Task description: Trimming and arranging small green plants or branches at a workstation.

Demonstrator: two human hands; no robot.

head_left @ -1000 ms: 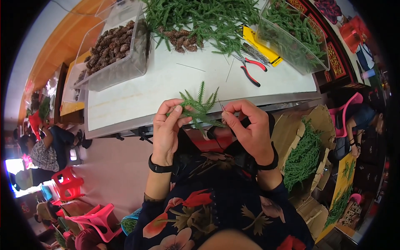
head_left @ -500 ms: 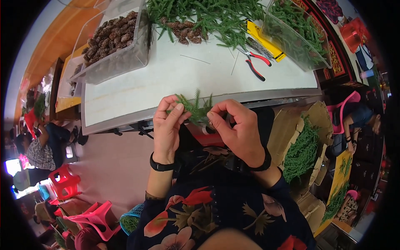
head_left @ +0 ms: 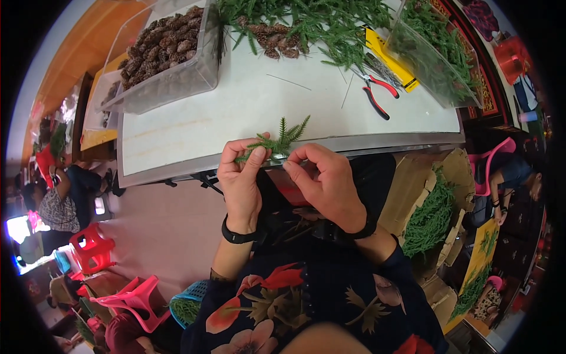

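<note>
A small green artificial pine sprig (head_left: 284,138) is pinched between the thumb and fingers of my left hand (head_left: 242,183), just over the table's front edge. Its needled tips fan up and to the right. Close by on the right, my right hand (head_left: 330,186) has thumb and forefinger pressed together near the base of the sprig. Whatever those fingertips hold, if anything, is too small to make out. Beyond my hands, red-and-black pliers (head_left: 380,97) and thin wires (head_left: 289,81) lie on the white tabletop (head_left: 194,127).
At the back left stands a clear bin of pine cones (head_left: 165,47). Loose pine cones (head_left: 274,41) and piled green sprigs (head_left: 318,23) lie at the far side, beside a yellow packet (head_left: 392,62). A second clear bin (head_left: 436,76) holds greenery; a cardboard box (head_left: 407,177) with more stands at right.
The sprig has tilted up and its tips now show more fully above the table edge. My right hand has shifted slightly left and down, off the sprig's needles. The view has shifted a little.
</note>
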